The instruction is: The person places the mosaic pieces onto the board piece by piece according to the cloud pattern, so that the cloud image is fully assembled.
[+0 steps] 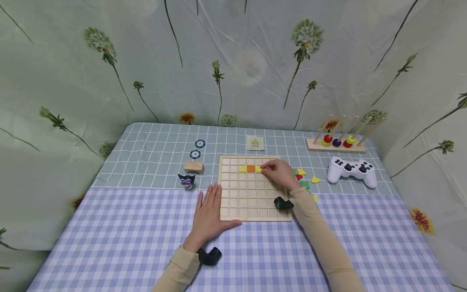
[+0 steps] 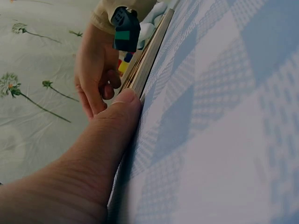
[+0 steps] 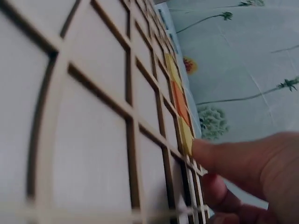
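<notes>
A wooden grid board (image 1: 238, 202) lies on the table. In its second row from the back sit a yellow piece (image 1: 243, 168), an orange square tile (image 1: 251, 168) and another yellow piece (image 3: 185, 135), side by side. My right hand (image 1: 279, 173) pinches at this right-hand yellow piece with thumb and fingertips; the right wrist view shows the thumb against its end. My left hand (image 1: 208, 217) lies flat with fingers spread, along the board's left edge, its thumb against the front edge (image 2: 140, 77).
Right of the board lie loose yellow, green and red pieces (image 1: 305, 185), partly behind the right arm. Further right are a white game controller (image 1: 352, 171) and a peg stand with beads (image 1: 335, 148). A pattern card (image 1: 255, 143), wooden block (image 1: 194, 167), figurine (image 1: 187, 181) and two chips (image 1: 195, 154) lie around.
</notes>
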`<control>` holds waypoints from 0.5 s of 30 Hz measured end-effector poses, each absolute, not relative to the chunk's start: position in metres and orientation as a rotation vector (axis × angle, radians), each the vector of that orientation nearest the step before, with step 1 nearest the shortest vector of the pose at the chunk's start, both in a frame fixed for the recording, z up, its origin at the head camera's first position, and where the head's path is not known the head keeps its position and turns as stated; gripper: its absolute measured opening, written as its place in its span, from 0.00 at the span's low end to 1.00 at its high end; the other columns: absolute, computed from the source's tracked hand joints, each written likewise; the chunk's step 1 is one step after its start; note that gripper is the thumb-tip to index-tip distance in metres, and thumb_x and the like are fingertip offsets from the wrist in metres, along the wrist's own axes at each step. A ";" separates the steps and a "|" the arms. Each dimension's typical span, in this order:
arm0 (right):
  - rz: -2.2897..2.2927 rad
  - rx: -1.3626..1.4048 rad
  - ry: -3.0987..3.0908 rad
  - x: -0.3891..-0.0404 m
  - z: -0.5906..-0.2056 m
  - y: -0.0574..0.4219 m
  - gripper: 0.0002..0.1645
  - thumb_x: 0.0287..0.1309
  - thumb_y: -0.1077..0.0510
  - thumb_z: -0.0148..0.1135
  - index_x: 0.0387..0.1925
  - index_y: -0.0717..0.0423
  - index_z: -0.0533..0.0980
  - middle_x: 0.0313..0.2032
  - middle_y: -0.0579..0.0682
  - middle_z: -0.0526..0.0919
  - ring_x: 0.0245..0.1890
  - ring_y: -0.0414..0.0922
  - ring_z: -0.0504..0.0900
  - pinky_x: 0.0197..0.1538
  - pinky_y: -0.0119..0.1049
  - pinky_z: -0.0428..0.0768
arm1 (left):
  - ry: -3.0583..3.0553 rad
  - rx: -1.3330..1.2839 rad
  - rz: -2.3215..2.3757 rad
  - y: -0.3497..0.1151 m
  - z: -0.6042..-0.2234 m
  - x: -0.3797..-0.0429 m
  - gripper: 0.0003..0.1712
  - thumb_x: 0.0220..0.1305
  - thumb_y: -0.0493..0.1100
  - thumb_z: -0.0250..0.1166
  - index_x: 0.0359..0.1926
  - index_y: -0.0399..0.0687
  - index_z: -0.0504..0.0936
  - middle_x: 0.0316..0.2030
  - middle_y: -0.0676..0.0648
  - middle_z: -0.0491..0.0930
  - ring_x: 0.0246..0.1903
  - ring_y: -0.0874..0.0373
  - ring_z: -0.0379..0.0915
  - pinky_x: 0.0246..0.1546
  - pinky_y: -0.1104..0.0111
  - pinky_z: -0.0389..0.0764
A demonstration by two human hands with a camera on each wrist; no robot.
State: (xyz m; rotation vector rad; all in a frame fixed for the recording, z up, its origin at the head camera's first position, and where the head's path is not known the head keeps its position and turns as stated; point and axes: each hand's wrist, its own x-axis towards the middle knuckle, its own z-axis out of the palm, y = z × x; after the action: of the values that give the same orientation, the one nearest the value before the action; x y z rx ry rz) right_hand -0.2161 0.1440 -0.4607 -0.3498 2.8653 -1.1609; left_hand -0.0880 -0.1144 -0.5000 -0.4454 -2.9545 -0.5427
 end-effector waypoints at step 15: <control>-1.024 -0.006 2.991 -0.202 -0.446 0.224 0.15 0.62 0.53 0.60 0.42 0.61 0.81 0.33 0.57 0.81 0.27 0.50 0.74 0.28 0.38 0.67 | -2.958 -0.445 -0.548 -0.114 -0.501 -0.088 0.73 0.41 0.81 0.59 0.73 0.35 0.45 0.72 0.39 0.46 0.71 0.48 0.35 0.68 0.53 0.35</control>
State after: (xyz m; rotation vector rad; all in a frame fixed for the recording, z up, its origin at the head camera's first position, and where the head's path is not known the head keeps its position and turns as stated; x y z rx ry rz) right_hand -0.2021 0.2240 -0.4461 -0.0059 2.9909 -1.0235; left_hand -0.0884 -0.1144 -0.5013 -0.4449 -2.9577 -0.5481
